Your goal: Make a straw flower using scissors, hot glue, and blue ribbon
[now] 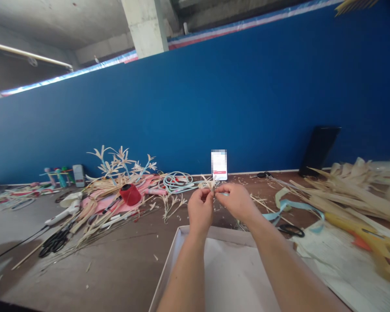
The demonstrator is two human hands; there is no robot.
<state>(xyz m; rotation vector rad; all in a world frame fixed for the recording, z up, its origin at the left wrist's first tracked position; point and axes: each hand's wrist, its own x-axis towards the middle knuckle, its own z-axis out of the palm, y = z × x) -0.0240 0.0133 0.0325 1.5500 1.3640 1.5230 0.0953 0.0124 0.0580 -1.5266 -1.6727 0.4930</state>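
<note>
Both hands are raised above a shallow white box lid [178,260] on the brown table. My left hand [199,210] and my right hand [235,201] pinch a small pale straw flower [210,183] between their fingertips, the petals sticking up between the two hands. Both hands' fingers are curled closed on it.
Left of the hands lie straw flower stems [120,162], a red thread spool [130,194], black scissors [55,240], a coil of pale blue wire [178,181] and a white glue gun [65,210]. At right are dried husks [354,190], a yellow glue gun [367,240], blue ribbon [295,208]. A phone [219,164] leans on the blue wall.
</note>
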